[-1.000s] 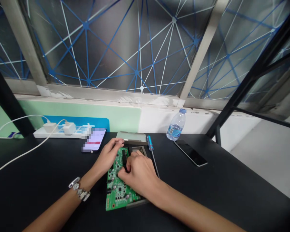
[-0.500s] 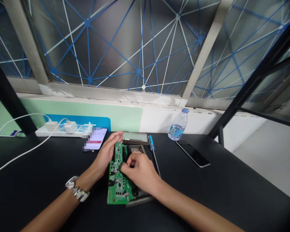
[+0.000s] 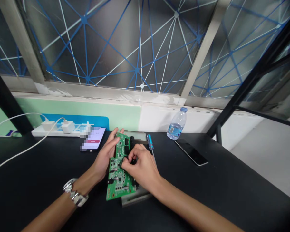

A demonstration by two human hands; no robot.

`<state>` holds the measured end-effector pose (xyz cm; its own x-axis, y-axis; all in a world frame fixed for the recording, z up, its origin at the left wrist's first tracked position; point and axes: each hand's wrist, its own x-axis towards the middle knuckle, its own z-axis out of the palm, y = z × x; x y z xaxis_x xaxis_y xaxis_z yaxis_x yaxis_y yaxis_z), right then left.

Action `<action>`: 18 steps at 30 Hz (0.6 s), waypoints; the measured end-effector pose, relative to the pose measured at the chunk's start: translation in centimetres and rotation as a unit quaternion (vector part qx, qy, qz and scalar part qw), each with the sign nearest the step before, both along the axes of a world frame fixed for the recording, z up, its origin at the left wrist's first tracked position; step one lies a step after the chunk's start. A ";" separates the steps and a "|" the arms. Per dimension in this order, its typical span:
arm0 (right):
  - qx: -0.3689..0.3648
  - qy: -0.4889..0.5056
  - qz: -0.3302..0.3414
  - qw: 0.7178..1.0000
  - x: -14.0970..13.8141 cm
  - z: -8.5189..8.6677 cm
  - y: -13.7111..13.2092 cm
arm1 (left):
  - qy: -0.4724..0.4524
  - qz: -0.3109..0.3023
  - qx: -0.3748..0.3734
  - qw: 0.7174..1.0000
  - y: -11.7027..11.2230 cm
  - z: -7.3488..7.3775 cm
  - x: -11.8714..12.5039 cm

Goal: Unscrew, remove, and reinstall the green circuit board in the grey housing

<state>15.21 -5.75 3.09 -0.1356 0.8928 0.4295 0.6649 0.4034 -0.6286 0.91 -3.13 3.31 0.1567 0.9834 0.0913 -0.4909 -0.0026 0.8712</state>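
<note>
- Rising in the head view, the circuit board (image 3: pixel 119 177) now sits above the metal case (image 3: pixel 135 198), higher than a moment ago, so it seems loose.
- Right hand (image 3: pixel 145 166), over the case: fingers pinched at the board's middle, exact hold hidden.
- Left hand (image 3: pixel 104 156), left of the case: fingers along the board's edge; grip unclear.

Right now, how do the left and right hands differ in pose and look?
Pose: the left hand has its fingers stretched out along the left edge of the green circuit board; the right hand has its fingers curled over the board's middle.
Look: the left hand's wrist wears a silver band; the right hand's is bare.
Shared: both are at the board.
</note>
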 end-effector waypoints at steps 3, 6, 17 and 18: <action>0.005 0.030 -0.007 1.000 0.6 0.4 0.6 | 0.002 -0.028 -0.011 1.000 -0.6 0.2 0.3; 0.009 0.073 0.004 0.997 1.3 0.6 1.0 | -0.008 -0.100 -0.039 0.994 -1.2 0.1 0.5; -0.010 0.145 0.094 0.985 2.8 0.1 0.4 | 0.030 -0.146 -0.036 0.988 -2.0 -0.2 0.9; -0.016 0.148 0.097 0.984 2.9 0.2 0.3 | 0.044 -0.137 -0.022 0.989 -1.9 -0.2 0.9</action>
